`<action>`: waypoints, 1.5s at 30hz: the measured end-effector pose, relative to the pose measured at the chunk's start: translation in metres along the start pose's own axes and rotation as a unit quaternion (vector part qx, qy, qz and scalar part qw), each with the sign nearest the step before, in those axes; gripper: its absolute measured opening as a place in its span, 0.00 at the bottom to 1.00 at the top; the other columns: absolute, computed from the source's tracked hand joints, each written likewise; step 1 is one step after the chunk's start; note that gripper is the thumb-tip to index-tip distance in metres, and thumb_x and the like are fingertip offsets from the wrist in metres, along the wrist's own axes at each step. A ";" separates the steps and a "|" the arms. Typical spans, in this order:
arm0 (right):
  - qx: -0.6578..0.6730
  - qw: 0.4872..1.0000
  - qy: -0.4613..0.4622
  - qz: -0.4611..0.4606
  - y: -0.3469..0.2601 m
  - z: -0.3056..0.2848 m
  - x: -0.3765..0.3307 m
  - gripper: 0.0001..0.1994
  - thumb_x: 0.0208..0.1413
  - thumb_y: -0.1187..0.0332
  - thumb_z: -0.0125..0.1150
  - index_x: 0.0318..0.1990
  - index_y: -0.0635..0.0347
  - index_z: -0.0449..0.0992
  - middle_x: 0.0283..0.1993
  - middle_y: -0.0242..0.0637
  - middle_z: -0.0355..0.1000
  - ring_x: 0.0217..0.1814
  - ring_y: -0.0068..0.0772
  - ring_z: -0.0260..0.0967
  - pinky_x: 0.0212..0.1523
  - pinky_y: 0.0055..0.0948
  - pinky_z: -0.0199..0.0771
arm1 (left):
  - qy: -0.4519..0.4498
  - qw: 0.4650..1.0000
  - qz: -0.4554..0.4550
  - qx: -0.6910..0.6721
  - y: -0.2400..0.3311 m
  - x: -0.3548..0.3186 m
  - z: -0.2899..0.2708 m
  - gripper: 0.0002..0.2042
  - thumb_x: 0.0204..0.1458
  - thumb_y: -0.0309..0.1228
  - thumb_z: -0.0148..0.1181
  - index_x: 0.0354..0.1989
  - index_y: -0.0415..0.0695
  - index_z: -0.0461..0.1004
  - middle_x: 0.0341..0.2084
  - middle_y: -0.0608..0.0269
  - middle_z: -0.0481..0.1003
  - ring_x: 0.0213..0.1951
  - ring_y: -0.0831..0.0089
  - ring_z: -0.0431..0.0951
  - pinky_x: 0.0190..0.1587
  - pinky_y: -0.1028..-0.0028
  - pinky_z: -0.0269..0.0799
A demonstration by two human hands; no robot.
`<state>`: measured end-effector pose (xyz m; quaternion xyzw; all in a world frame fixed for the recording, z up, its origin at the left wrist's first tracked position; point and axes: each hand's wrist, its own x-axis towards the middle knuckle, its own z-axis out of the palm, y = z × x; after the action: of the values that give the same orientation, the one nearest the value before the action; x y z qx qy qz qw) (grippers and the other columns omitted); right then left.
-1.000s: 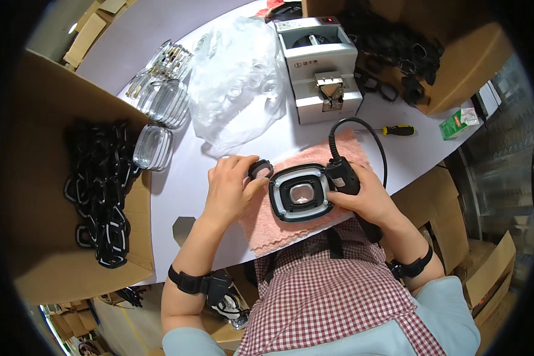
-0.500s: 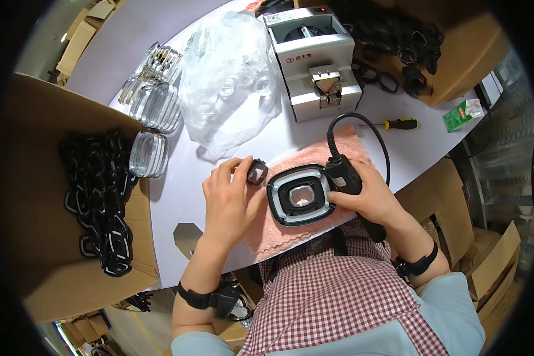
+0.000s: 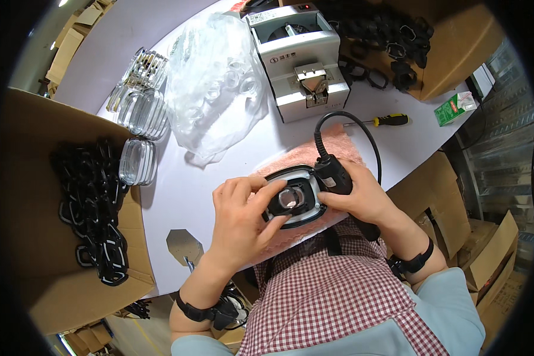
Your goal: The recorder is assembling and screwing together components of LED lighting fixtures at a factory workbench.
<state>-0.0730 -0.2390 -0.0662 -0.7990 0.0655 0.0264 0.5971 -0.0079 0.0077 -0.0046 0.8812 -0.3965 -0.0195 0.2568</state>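
My left hand (image 3: 240, 216) pinches a small black ring-like frame (image 3: 277, 204) between thumb and fingers, over the middle of a black rounded-square housing (image 3: 305, 220). The housing has a white inner border and a clear window at its centre. It lies on a pink cloth (image 3: 336, 142). Whether the small frame touches the housing is hard to make out. My right hand (image 3: 365, 193) is wrapped round a black corded electric screwdriver (image 3: 333, 175), its cord looping up and over. The right thumb rests at the housing's right edge.
A silver-grey tabletop machine (image 3: 302, 53) stands at the back beside a plastic bag of clear rings (image 3: 219, 83). Stacked glass pieces (image 3: 137, 161) and a carton of black frames (image 3: 139, 237) are left. A yellow-black screwdriver (image 3: 391, 120) and green carton (image 3: 454, 110) lie right.
My left hand has moved right with the small black frame, from beside the housing to over its centre. My right hand keeps its grip on the electric screwdriver. The view has shifted slightly.
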 end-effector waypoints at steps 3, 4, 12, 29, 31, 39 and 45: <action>0.000 1.000 -0.009 0.007 -0.003 0.000 0.001 0.23 0.45 0.59 0.71 0.44 0.68 0.76 0.38 0.44 0.75 0.39 0.39 0.74 0.45 0.35 0.74 | -0.009 1.000 -0.003 0.019 0.001 0.000 0.005 0.28 0.41 0.34 0.75 0.55 0.51 0.78 0.46 0.63 0.73 0.52 0.60 0.70 0.57 0.56 0.58; -0.006 1.000 -0.018 0.015 -0.004 -0.001 0.002 0.23 0.45 0.59 0.71 0.43 0.68 0.76 0.37 0.44 0.75 0.39 0.39 0.74 0.44 0.35 0.73 | -0.011 1.000 0.003 0.026 0.001 0.002 0.006 0.28 0.40 0.34 0.75 0.55 0.50 0.78 0.46 0.62 0.73 0.51 0.60 0.70 0.57 0.58 0.58; -0.002 1.000 -0.008 0.005 -0.003 -0.004 0.014 0.22 0.45 0.60 0.71 0.43 0.68 0.76 0.37 0.44 0.75 0.39 0.39 0.74 0.45 0.36 0.73 | -0.038 0.998 0.011 0.042 -0.006 0.017 0.010 0.29 0.42 0.37 0.74 0.56 0.50 0.77 0.46 0.62 0.74 0.51 0.60 0.70 0.57 0.58 0.57; -0.036 0.998 -0.058 0.013 0.039 0.009 0.028 0.37 0.55 0.43 0.66 0.70 0.48 0.69 0.62 0.49 0.75 0.63 0.28 0.73 0.64 0.41 0.67 | 0.156 0.987 -0.003 -0.035 -0.019 -0.008 0.083 0.20 0.38 0.38 0.73 0.40 0.44 0.79 0.52 0.50 0.70 0.59 0.51 0.65 0.59 0.52 0.63; -0.035 0.995 -0.092 0.004 0.034 0.018 0.034 0.37 0.55 0.44 0.66 0.70 0.49 0.69 0.62 0.49 0.75 0.63 0.29 0.73 0.64 0.41 0.67 | 0.201 0.977 0.025 -0.064 -0.026 -0.002 0.100 0.21 0.36 0.40 0.74 0.39 0.44 0.80 0.52 0.50 0.70 0.59 0.52 0.65 0.59 0.53 0.63; 0.003 0.988 -0.151 -0.004 0.033 0.026 0.036 0.37 0.54 0.47 0.67 0.70 0.51 0.68 0.62 0.48 0.74 0.63 0.30 0.72 0.64 0.40 0.67 | 0.264 0.963 0.015 -0.041 0.008 -0.010 0.047 0.19 0.38 0.40 0.72 0.38 0.44 0.79 0.49 0.53 0.71 0.57 0.56 0.66 0.57 0.57 0.64; 0.047 0.977 -0.208 -0.018 0.029 0.050 0.040 0.37 0.53 0.50 0.67 0.70 0.53 0.67 0.62 0.48 0.74 0.63 0.31 0.72 0.64 0.40 0.67 | 0.275 0.692 0.127 -0.655 0.087 -0.035 -0.069 0.04 0.53 0.28 0.63 0.33 0.42 0.76 0.38 0.64 0.73 0.39 0.74 0.75 0.47 0.70 0.70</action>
<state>-0.0359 -0.2025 -0.1127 -0.7484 -0.0731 0.1781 0.6347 -0.0754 0.0149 0.0899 0.3964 -0.3027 0.0019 0.8667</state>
